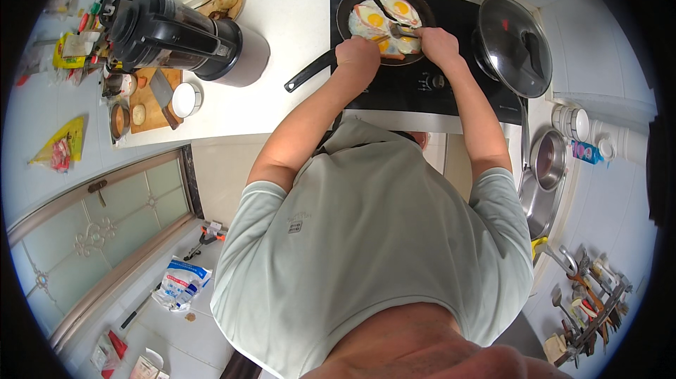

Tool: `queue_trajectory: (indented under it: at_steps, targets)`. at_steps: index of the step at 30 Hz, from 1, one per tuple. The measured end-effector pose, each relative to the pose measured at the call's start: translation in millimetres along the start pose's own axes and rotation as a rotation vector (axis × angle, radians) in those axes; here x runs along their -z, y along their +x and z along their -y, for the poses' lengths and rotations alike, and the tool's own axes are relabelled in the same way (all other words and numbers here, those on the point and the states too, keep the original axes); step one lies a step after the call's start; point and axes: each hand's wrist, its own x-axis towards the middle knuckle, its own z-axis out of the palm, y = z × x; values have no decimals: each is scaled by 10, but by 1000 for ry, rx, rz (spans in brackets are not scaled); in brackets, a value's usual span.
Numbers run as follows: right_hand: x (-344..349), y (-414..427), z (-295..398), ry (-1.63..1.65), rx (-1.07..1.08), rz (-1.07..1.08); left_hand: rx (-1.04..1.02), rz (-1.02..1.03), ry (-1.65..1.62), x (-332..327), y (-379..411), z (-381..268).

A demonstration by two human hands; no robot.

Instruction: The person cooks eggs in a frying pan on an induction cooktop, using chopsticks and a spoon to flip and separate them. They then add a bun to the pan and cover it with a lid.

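A dark frying pan (343,4) stands on the black cooktop (391,93), holding several fried eggs (375,20) with runny-looking yellow yolks and pinkish edges beneath them. My left hand (359,59) is closed on what looks like wooden chopsticks (381,39), whose tips reach in among the eggs near the pan's front. From the right side of the pan, my right hand (439,46) holds a metal utensil (404,32), perhaps a fork or small spatula, its end touching the eggs near the middle. The pan's black handle (311,70) points to the front left, held by neither hand.
A glass lid (515,46) rests at the cooktop's right. Left on the counter stand a large blender (185,41), a white bowl (186,100) and a cutting board (138,123) bearing a cleaver (161,88). At far right are a steel pot (549,160) and sink (538,210).
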Motion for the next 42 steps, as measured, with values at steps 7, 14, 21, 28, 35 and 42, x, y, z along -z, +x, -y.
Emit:
queue_trajectory:
  at_steps: [7,14,21,28,35,42]
  targets:
    - [-24,-35,-29,3,-11,-5,32,74,29,80,-14,-45]
    - [-67,-51,-139,0,5,-14,41,64,17,38,-22,-31]
    - [-81,-61,-176,-15,21,1,8,16,20,0,-31,-22]
    - [-190,-17,-199,110,7,-79,10,26,37,91,-58,-28]
    - [-76,-63,-315,151,44,-109,-7,17,42,226,-188,-63]
    - [-49,-149,-329,106,65,-72,-48,64,77,95,-192,-171]
